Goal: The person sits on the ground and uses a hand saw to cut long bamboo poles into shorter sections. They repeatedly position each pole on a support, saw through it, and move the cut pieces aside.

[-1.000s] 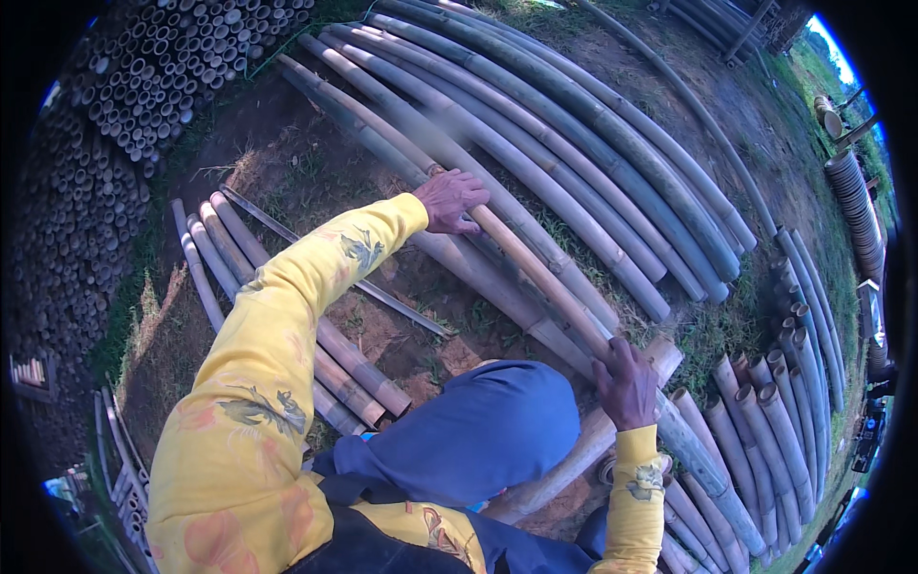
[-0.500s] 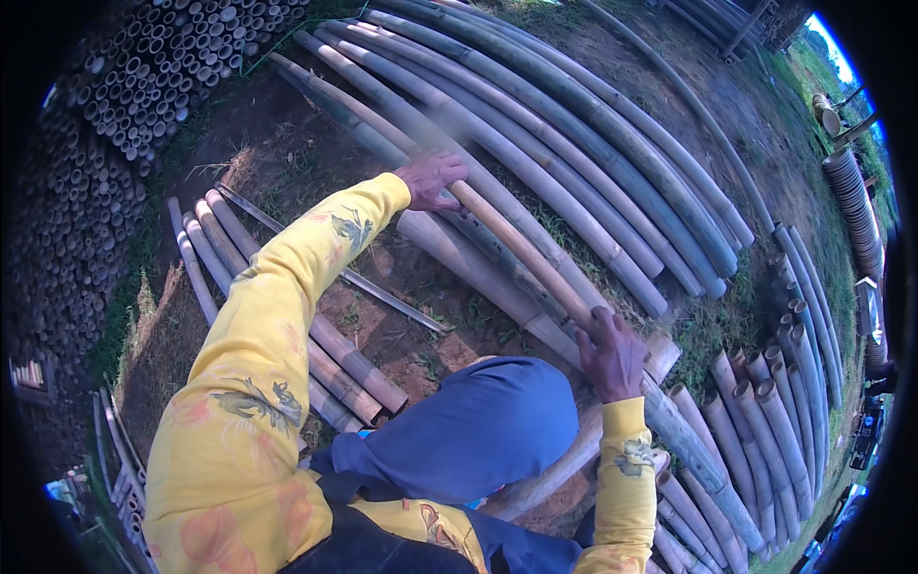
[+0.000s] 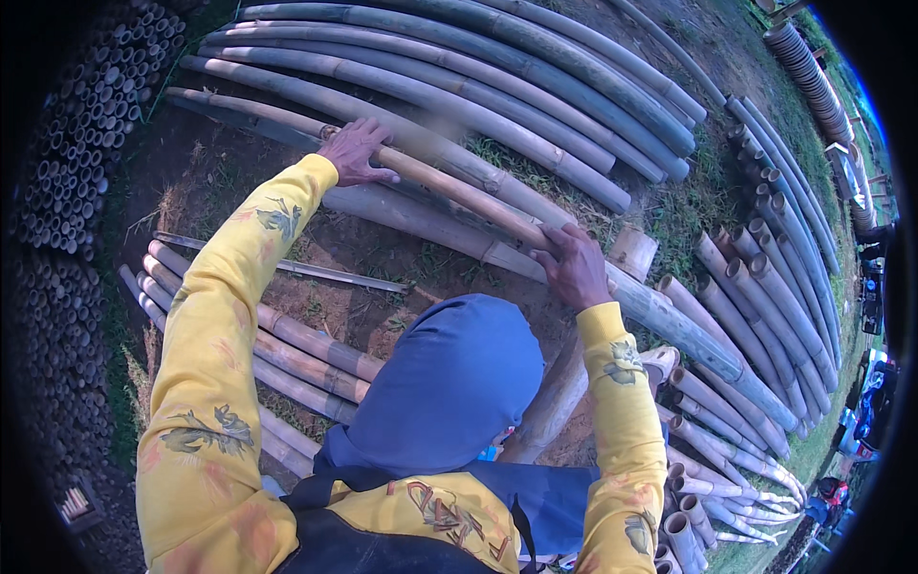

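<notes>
A slim tan bamboo pole (image 3: pixel 459 191) slants from the far left down toward the right in front of me. My left hand (image 3: pixel 359 153) lies over its middle, fingers across the top and thumb stretched along the near side. Near the pole's right end, my right hand (image 3: pixel 574 263) is closed around it; the fingers hide the tip. Just beneath lie a thicker greyish bamboo pole (image 3: pixel 430 225) and a green-grey bamboo pole (image 3: pixel 679 320) that runs on to the right. My bent knee in blue trousers is below the hands.
Long bamboo poles (image 3: pixel 497 115) lie side by side beyond my hands. Shorter bamboo pieces (image 3: pixel 306 349) lie at the left, by a thin split strip (image 3: pixel 287 265). Many cut bamboo lengths (image 3: pixel 765 297) are at the right. A bamboo stack (image 3: pixel 86 143) rises at far left. A short stump (image 3: pixel 634 251) stands near my right hand.
The view has shifted, so the poles and both hands appear higher and farther left. My left thumb is stretched out more. Both hands stay on the slim bamboo pole.
</notes>
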### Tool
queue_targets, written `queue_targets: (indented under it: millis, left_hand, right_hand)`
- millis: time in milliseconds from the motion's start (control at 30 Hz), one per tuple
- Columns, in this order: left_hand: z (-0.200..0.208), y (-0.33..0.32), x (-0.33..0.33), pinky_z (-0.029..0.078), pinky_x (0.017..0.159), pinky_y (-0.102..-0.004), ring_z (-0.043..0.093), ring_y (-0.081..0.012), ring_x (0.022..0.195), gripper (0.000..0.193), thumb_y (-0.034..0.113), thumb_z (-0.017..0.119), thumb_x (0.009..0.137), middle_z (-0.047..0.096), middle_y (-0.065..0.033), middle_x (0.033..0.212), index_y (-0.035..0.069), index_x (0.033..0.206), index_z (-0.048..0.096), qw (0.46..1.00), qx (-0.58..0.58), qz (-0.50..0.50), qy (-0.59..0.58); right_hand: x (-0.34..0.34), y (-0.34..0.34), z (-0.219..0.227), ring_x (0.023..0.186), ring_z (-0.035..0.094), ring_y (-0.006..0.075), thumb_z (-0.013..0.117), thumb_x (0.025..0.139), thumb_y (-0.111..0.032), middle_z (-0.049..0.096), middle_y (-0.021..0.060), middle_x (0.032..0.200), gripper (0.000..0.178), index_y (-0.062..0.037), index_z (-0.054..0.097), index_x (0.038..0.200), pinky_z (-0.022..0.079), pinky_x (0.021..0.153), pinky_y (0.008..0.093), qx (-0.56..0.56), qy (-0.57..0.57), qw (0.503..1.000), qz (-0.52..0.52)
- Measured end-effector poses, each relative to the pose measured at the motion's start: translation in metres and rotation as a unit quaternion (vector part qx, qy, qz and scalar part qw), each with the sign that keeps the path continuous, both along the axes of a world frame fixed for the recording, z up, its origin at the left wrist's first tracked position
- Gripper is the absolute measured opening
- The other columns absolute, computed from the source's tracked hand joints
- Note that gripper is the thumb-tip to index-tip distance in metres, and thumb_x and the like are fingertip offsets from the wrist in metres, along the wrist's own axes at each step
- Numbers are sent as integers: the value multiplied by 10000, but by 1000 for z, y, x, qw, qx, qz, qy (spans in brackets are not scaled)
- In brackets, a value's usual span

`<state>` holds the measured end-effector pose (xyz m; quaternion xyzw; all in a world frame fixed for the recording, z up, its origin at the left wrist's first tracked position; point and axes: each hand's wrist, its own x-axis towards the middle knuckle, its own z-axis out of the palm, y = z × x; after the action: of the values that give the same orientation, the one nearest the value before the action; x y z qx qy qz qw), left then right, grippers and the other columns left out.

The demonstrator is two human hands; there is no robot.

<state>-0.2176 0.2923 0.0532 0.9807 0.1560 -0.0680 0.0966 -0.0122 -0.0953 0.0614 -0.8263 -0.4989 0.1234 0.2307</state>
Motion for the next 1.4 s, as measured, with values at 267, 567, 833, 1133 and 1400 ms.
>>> queue_targets:
  millis: [267,567,833,1133,1400]
  left_hand:
    - [-12,-113,117,474,1061,-498,589,-381,1255,997,582,899,624,637,-197,1308,36,1377,540,967,-69,-235,73]
    - [-26,-144,136,510,1012,-511,650,-424,1169,945,398,937,619,697,-221,1238,79,1419,547,969,-49,-175,168]
    - [-49,-122,129,513,1018,-520,650,-439,1157,934,368,917,636,695,-240,1240,72,1439,543,972,-38,-187,137]
    - [-59,-141,133,523,991,-498,678,-433,1105,883,334,872,648,713,-271,1157,36,1423,571,977,-21,-187,102]
    - [-65,-178,170,482,1049,-498,605,-420,1215,979,408,896,633,658,-269,1250,-6,1441,529,967,21,-221,126]
  right_hand:
    - [1,6,-26,1196,534,317,824,822,-290,581,100,1186,463,-220,751,1274,386,1014,553,-67,20,994,-82]
    - [-9,-17,-42,1378,468,320,793,853,-279,519,124,1487,612,-241,616,1438,335,1096,546,-58,-63,988,-129]
    - [-65,-303,158,1073,665,241,741,924,-142,710,111,1201,413,-120,701,1334,460,932,358,82,-196,902,-377]
    - [-400,-453,0,607,584,160,748,926,-92,628,58,703,187,-51,668,1090,491,598,307,2,-19,631,-775]
    - [-489,-364,-80,929,614,366,642,925,-226,614,206,1013,354,-45,600,1226,504,823,463,-55,102,671,-733]
